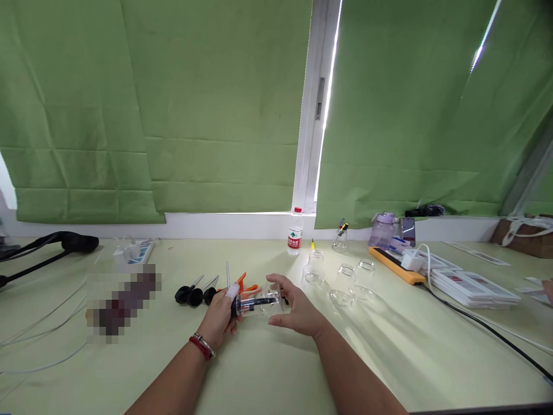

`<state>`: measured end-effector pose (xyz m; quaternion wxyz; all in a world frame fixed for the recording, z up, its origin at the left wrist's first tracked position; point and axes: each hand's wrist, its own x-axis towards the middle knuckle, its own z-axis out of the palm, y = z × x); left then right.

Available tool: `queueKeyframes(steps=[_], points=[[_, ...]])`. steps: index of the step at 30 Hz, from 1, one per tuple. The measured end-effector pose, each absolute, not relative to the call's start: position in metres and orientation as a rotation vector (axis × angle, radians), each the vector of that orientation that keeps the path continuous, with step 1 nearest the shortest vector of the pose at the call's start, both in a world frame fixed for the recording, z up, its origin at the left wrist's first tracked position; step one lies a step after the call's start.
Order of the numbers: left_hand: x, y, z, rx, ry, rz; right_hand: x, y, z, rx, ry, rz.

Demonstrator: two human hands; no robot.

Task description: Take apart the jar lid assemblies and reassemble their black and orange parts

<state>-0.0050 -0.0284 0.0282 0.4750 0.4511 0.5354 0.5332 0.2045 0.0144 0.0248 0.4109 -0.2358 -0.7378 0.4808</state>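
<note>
My left hand [222,311] is closed around the black end of a stopper-like piece [234,306], and a thin metal tube [227,274] sticks up beside its thumb. From the black end, a clear tube with a dark rod [259,302] reaches into a clear glass vessel [270,295] lying sideways. My right hand [298,305] curves round the vessel's far end, thumb below and fingers above. Left of my hands lie several black stoppers with metal tubes [196,296]. Behind the vessel are orange-handled tools [244,285], partly hidden.
Several clear glasses [314,271] stand right of my hands. Behind are a red-capped water bottle [295,233], a glass holding small tools [340,237] and a purple jug [382,231]. An orange power strip [395,265] and stacked white trays [470,286] lie right. A blurred-out object [123,302] lies left.
</note>
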Motion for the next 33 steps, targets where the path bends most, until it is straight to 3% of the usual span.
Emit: queueKeyframes(steps=[6,12,20,27,33], points=[[-0.007,-0.026,0.025,1.253,1.375,1.439,0.199,0.020,0.015,-0.854,-1.584,1.637],[-0.006,-0.029,0.029,1.161,1.297,1.352,0.206,0.019,0.022,-0.591,-1.724,1.370],[-0.009,-0.028,0.028,1.397,1.429,1.473,0.198,0.026,0.010,-0.838,-1.563,1.736],[-0.009,-0.029,0.032,1.085,1.399,1.312,0.207,0.019,0.022,-0.569,-1.802,1.296],[-0.011,-0.027,0.027,1.339,1.457,1.459,0.202,0.025,0.010,-0.815,-1.547,1.680]])
